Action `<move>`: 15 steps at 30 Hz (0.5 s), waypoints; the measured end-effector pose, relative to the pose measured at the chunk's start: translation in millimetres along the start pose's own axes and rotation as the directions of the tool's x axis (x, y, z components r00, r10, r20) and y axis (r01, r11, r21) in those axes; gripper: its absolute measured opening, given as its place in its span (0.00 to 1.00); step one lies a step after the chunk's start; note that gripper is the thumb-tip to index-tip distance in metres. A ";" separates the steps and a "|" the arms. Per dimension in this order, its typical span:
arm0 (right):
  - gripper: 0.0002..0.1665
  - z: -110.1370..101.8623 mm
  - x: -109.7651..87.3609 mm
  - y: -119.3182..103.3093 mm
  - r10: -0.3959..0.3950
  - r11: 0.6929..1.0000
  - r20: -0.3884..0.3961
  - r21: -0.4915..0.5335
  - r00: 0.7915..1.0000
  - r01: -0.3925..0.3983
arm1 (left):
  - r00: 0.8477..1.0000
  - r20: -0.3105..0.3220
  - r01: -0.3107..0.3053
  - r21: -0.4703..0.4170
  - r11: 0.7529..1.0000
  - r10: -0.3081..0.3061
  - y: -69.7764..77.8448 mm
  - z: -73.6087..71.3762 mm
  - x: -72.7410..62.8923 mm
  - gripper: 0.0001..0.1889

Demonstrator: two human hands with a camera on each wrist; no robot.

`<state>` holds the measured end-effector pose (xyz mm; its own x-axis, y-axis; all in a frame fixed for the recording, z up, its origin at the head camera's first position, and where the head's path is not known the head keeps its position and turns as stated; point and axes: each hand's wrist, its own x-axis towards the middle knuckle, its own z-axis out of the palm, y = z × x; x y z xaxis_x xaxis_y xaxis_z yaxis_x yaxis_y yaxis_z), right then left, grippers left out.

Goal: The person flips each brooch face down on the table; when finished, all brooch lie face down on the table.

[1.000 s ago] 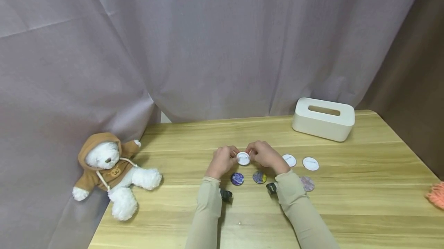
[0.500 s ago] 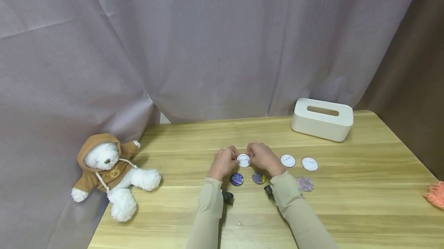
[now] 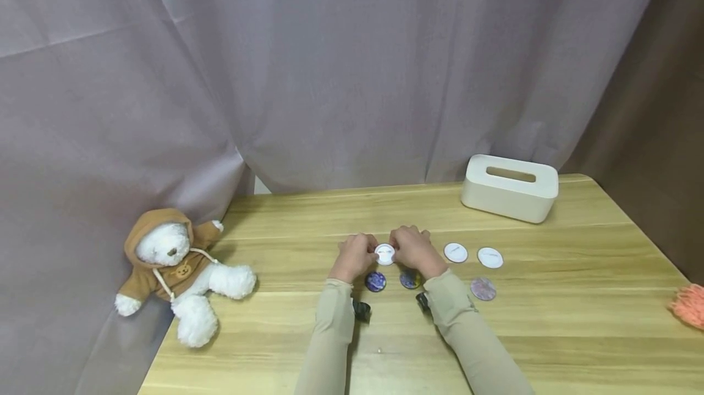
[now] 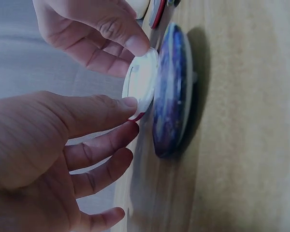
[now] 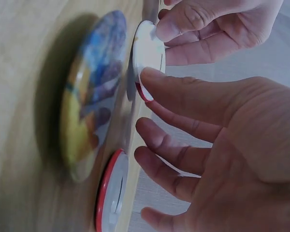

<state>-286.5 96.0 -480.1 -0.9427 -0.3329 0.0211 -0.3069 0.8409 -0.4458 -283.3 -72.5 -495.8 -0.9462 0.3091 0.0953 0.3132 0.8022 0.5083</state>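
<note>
A round pin-back badge [image 3: 385,254], its white back facing up, is pinched at opposite edges by both hands. My left hand [image 3: 354,257] grips its left side between thumb and index finger, and my right hand [image 3: 415,251] pinches the right side. In the left wrist view a red edge shows on the held badge [image 4: 141,82]. Just nearer than the hands lie a blue-purple badge [image 3: 376,281] and a blue-and-yellow badge [image 3: 409,279], picture sides up. Whether the held badge touches the table cannot be told.
Right of the hands lie two white-backed badges [image 3: 455,252] [image 3: 490,257] and a pinkish badge [image 3: 483,288]. A white tissue box [image 3: 509,189] stands at the back right. A teddy bear [image 3: 167,269] in a brown hoodie sits left. Coral yarn [image 3: 689,306] lies at the right edge.
The held badge and both hands have come slightly nearer. My right forearm has shifted a little left, uncovering more of the white-backed badge beside it. Both hands keep their grip.
</note>
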 end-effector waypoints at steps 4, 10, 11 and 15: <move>0.07 2.0 0.3 -1.0 0.014 1.000 0.023 -0.029 1.000 -0.013 | 1.000 0.005 0.007 0.007 1.000 -0.007 -0.4 1.3 -0.1 0.02; 0.06 1.3 -1.0 -1.2 0.036 0.998 0.051 -0.043 0.998 -0.034 | 1.000 0.005 0.016 0.010 1.000 -0.016 0.3 4.3 0.0 0.02; 0.07 1.0 -1.1 -1.2 0.038 0.998 0.054 -0.043 0.998 -0.035 | 1.000 0.004 0.017 0.009 1.000 -0.017 0.4 4.6 0.1 0.02; 0.05 1.0 -0.9 -1.0 0.039 0.998 0.055 -0.042 0.998 -0.037 | 1.000 -0.007 0.012 0.004 1.000 -0.012 -0.6 4.6 1.6 0.03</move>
<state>-285.2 95.0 -480.6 -0.9455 -0.3225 -0.0455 -0.2771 0.8698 -0.4082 -284.6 -70.1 -499.9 -0.9505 0.2958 0.0948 0.3019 0.8078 0.5064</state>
